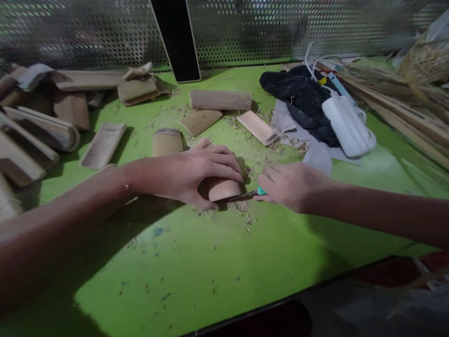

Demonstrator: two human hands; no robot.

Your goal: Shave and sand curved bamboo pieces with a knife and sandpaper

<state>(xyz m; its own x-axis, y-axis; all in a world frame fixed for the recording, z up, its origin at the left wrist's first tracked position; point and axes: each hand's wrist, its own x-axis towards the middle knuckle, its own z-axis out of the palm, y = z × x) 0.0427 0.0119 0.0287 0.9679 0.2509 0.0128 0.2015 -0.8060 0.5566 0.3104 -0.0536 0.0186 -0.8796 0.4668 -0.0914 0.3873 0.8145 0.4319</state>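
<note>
My left hand [196, 174] presses down on a curved piece of split bamboo [224, 188] lying on the green table [196, 267]. My right hand [289, 185] grips a small knife with a teal handle [261, 191]. Its dark blade [242, 196] points left and touches the right end of the bamboo piece. Wood shavings [245, 217] lie scattered just in front of the piece.
Several split bamboo pieces [168, 140] lie behind and to the left, with a stack [31, 135] at the left edge. A black cloth [298, 100], a white plastic object [347, 126] and long bamboo strips [403, 107] sit at right. A perforated metal wall [263, 28] closes the back.
</note>
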